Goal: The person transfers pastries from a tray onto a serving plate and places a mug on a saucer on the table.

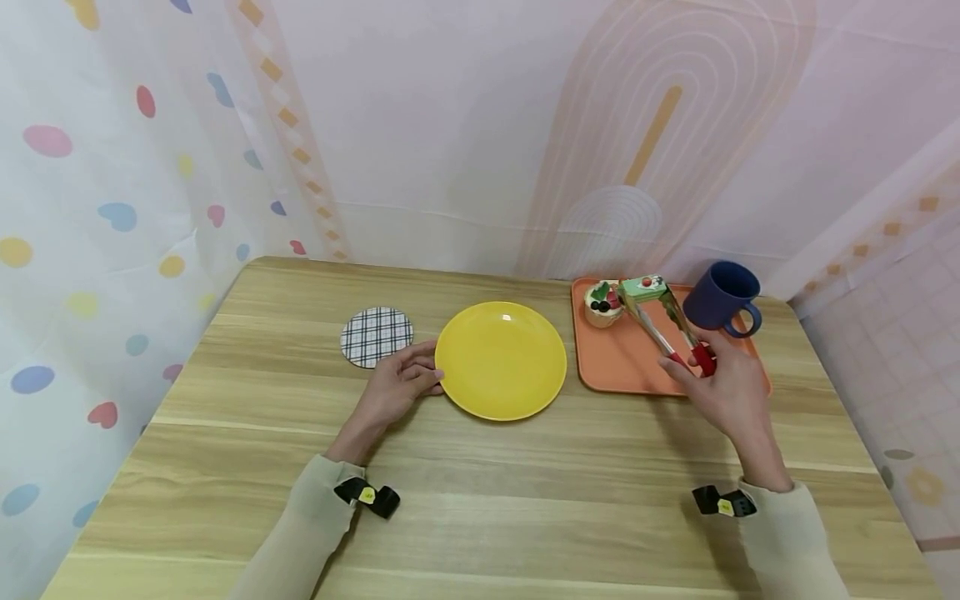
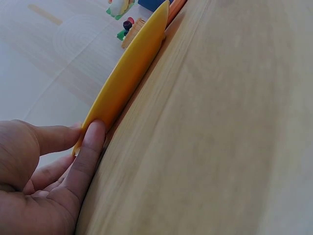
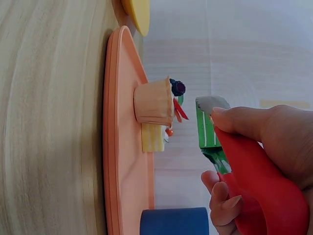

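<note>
My left hand (image 1: 397,385) pinches the left rim of a round yellow plate (image 1: 500,360) at mid-table; in the left wrist view the thumb and a finger (image 2: 88,152) lie on either side of its edge. With my right hand (image 1: 729,390) I grip red-handled metal tongs (image 1: 702,360) above the orange tray (image 1: 622,371). Between the tongs' tips is a green cake slice (image 3: 208,127), raised off the tray in the right wrist view. A fruit-topped cupcake (image 1: 602,307) stands on the tray beside it, with a yellow cake slice (image 3: 153,138) behind.
A dark blue mug (image 1: 718,293) stands at the tray's back right, close to my right hand. The checked round coaster (image 1: 375,336) lies left of the plate, just beyond my left hand. A patterned curtain (image 1: 450,125) hangs along the table's back edge.
</note>
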`<state>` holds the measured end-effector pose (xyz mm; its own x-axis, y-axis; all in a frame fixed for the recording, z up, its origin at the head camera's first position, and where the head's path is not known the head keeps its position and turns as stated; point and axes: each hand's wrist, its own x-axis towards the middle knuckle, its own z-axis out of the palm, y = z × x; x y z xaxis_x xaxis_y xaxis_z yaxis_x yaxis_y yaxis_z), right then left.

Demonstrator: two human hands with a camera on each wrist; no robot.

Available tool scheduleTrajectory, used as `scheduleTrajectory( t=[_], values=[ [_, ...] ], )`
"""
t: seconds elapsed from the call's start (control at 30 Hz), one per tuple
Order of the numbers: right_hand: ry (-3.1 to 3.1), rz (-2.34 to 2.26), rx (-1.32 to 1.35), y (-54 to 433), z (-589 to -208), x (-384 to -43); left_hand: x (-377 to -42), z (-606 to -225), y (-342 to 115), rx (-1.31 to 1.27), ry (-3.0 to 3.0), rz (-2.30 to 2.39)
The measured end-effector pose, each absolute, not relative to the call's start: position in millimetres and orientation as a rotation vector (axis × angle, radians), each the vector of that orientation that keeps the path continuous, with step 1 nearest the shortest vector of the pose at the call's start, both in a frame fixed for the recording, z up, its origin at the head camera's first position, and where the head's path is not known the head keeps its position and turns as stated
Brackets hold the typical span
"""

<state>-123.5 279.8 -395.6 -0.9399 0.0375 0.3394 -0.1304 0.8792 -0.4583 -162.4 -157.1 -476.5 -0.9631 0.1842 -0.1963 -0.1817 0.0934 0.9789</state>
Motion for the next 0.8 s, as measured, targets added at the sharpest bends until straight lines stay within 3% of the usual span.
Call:
scheduleTrajectory(
  t=[0.8],
  values=[
    [-2.774,0.715,0.052,264.3,-394.7,-124.3,-162.2,-476.7,-156.2,0.006,2.113,1.95]
  ],
)
